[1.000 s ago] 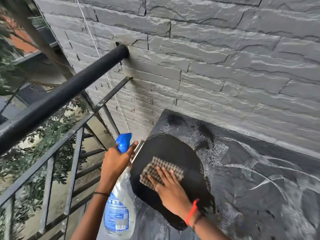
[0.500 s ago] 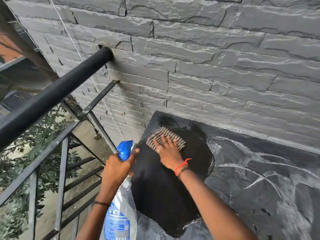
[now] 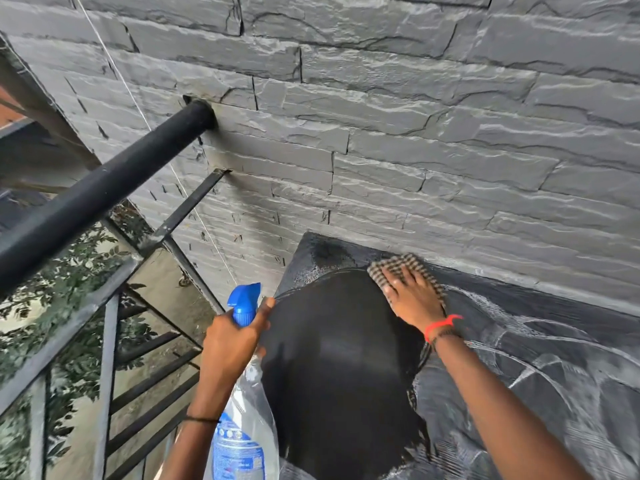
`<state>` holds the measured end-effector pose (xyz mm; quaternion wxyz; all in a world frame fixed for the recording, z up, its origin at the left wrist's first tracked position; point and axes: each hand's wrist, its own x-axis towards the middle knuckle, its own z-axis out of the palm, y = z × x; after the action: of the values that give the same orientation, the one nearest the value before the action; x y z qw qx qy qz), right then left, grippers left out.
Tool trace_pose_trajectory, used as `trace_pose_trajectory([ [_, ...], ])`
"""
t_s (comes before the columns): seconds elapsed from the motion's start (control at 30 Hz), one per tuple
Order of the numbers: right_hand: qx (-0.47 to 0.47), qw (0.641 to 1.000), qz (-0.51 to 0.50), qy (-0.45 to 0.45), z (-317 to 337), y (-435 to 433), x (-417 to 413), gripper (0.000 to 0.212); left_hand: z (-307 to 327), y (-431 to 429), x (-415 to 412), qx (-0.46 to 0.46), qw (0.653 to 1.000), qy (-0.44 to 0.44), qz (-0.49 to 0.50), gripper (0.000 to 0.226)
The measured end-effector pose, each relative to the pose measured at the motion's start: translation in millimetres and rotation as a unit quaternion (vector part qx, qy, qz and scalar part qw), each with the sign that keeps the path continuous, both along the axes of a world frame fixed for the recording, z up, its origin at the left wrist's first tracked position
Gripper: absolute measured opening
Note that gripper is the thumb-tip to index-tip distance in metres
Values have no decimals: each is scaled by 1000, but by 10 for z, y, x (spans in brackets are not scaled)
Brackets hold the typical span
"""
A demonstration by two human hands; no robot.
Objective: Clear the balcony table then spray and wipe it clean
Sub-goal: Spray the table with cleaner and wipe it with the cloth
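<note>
While the left hand (image 3: 232, 337) grips the spray bottle (image 3: 242, 441) by its neck, just under the blue trigger head, the wiping goes on with the other.

Head view: over the last second the right hand (image 3: 414, 296) has carried the checked cloth (image 3: 398, 262) from the near part of the desk (image 3: 554, 368) up to its far edge, and now lies at about 1 o'clock of the dark wiped patch (image 3: 346, 358), close against the stone wall (image 3: 415, 150). Its fingers are spread and flat, pressing the cloth down rather than clutching it. A red band (image 3: 441, 323) sits on that wrist.

The dark patch has grown with the stroke. It reads as clean, wet and evenly black, with a faint sheen. From 3 to 5 o'clock of it the desk is grey and hazy, streaked with pale arcs and speckled spray or dust, so I judge most of the surface is not yet wiped. Nothing stands on the visible part of the desk, so the clearing seems done.

The bottle hangs off the desk's left edge, at 9 o'clock of the patch, clear-bodied with a blue label. A black railing (image 3: 104, 199) runs off at 10 o'clock.
</note>
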<state>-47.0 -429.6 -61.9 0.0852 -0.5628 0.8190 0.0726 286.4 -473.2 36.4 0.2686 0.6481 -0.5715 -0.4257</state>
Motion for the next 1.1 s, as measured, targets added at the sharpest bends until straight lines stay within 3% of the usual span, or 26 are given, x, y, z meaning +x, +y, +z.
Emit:
trace_pose_trajectory([
  [0.1,5,998,-18,-54,65,-489,325,53,13,22,36,-5,1000,-19,-8,52],
  [0.2,-1,996,35,-88,92,-639,783,51,34,15,72,-4,1000,-25,-10,50],
  [0.33,-24,989,115,-86,9,-236,989,51,133,5,82,9,1000,-27,-7,72],
  [0.43,-29,993,89,-73,-47,120,722,55,192,-8,65,4,1000,-15,-4,81],
  [0.6,-12,998,14,-59,38,-144,393,55,257,17,38,0,1000,29,2,66],
  [0.87,18,987,97,-126,38,-1423,1051,52,312,130,160,-7,1000,28,12,42],
  [1.1,-21,971,216,-99,-147,-854,1647,52,345,135,409,-12,999,13,41,26],
])
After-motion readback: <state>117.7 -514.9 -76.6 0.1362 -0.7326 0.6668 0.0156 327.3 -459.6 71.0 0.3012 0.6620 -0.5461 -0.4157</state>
